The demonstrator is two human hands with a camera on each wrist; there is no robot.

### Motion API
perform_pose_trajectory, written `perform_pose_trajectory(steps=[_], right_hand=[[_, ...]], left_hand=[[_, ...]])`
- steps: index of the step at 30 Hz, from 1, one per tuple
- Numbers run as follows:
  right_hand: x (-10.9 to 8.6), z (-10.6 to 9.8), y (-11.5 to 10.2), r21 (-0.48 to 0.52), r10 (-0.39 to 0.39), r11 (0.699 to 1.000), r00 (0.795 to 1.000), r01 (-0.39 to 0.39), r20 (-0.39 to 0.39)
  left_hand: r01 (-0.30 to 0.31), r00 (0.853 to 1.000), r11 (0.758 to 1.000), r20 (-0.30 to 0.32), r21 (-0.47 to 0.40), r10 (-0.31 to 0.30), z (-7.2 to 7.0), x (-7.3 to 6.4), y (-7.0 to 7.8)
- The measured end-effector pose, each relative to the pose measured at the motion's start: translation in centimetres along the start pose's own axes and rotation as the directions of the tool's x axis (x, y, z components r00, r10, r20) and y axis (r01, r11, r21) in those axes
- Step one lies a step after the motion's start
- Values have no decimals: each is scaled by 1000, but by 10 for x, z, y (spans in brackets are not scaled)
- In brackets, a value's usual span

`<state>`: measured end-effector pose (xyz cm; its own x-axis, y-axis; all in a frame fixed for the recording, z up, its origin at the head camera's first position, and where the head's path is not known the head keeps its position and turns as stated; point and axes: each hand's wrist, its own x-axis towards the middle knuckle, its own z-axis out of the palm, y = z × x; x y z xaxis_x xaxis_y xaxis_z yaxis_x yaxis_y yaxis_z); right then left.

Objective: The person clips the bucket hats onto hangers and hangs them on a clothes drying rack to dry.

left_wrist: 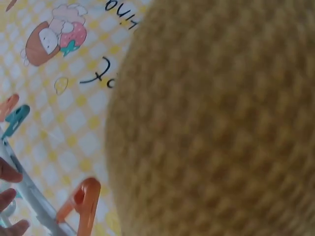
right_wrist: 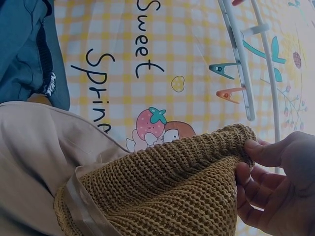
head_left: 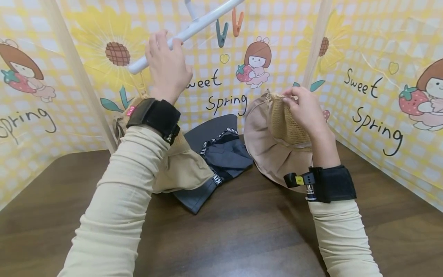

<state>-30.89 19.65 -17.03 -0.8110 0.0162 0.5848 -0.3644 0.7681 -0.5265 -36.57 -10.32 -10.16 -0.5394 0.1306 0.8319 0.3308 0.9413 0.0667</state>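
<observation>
Head view: right hand (head_left: 306, 109) pinches the knitted hat (head_left: 288, 123) below it; left hand (head_left: 167, 67) grips the white bar (head_left: 207, 20).

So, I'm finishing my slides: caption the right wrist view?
Right hand pinching a knit-crowned hat, a teal clothespin beyond.

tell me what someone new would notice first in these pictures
Probably the yellow checked backdrop behind the table, with its cartoon girls and sunflowers. In front, the right hand pinches a knitted, wide-brimmed hat, and the left hand, higher up, holds a white bar with clips. Between the hands, a dark cap sits on the table.
</observation>
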Motion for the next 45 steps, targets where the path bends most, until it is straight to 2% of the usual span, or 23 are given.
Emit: perform_pose_trajectory(steps=[3, 8, 11, 13, 19, 23, 29, 36, 41, 45], right_hand=[[1, 0, -1, 1, -8, 1000, 1000, 8, 3], [3, 1, -3, 10, -6, 1000, 1000, 6, 8], [3, 2, -3, 10, -11, 1000, 1000, 11, 10], [2, 3, -2, 10, -17, 1000, 1000, 16, 8], [3, 3, -2, 21, -16, 1000, 1000, 16, 2], [3, 2, -2, 22, -7, 1000, 1000, 7, 1], [1, 2, -2, 15, -10, 1000, 1000, 10, -9], [-2, 5, -5, 32, -35, 999, 999, 36, -23], [-3, 8, -11, 33, -85, 996, 995, 86, -56], [-1, 12, -16, 39, -155, 986, 982, 160, -111]], left_hand=[[56, 993, 998, 105, 18, -57, -9, 7, -7], [129, 950, 992, 288, -14, -119, -21, 13, -17], [172, 930, 983, 341, -65, -140, -22, 14, -20], [178, 934, 980, 330, -88, -140, -22, 14, -22], [118, 976, 984, 197, -136, -90, -19, 13, -26], [92, 984, 983, 166, -157, -66, -21, 13, -29], [105, 981, 983, 178, -152, -78, -28, 12, -33], [153, 962, 982, 243, -115, -121, -38, 15, -40], [201, 951, 971, 263, -130, -162, -44, 15, -47], [212, 946, 970, 274, -119, -174, -49, 17, -51]])
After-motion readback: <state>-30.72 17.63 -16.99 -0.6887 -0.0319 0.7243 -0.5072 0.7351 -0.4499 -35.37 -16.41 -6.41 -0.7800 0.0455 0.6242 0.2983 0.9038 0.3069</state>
